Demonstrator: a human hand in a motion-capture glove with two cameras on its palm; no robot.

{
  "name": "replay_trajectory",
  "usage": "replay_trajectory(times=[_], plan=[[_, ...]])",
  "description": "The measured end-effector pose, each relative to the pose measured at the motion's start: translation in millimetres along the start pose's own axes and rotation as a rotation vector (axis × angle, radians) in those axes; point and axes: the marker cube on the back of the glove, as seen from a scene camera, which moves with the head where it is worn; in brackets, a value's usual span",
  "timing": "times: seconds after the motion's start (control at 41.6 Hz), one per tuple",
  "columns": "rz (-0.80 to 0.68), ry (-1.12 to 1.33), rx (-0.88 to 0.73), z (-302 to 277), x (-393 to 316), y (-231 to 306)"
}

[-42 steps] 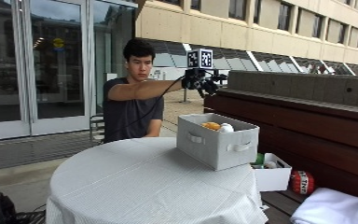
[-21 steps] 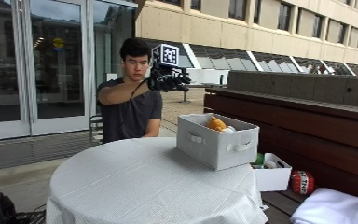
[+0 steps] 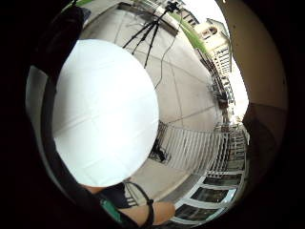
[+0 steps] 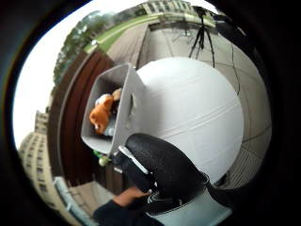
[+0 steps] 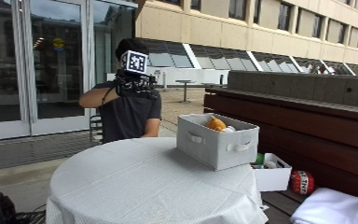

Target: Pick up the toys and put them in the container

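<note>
A grey fabric container [image 5: 219, 149] stands on the round white table [image 5: 135, 186] near its right edge. Inside it lie an orange toy [image 5: 216, 123] and a white toy [image 5: 229, 129]. My gloved right hand [image 5: 135, 84] is raised in front of the person's head, well away from the container, and holds nothing; its fingers hang relaxed. The thumb side palm view looks down on the container [image 4: 124, 101], the orange toy [image 4: 101, 117] and the table [image 4: 188, 108], with my gloved thumb [image 4: 155, 169] in front. No toy shows on the table [image 3: 105, 109].
A wooden bench [image 5: 303, 107] runs behind the table. A small white box [image 5: 272, 175], a red object [image 5: 302, 182] and a white cloth [image 5: 337, 210] lie on its seat. A tripod [image 3: 152, 26] stands on the pavement beyond the table.
My right hand has drawn back from above the container, leftwards, to in front of the person's head. The container and toys have not moved.
</note>
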Motion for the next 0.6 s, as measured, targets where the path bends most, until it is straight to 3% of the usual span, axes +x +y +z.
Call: replay_trajectory(times=[0.481,0.601], plan=[[0.028,-0.011,-0.047,24.2,41.6,44.7],[0.178,-0.007,-0.164,19.8,36.2,55.6]])
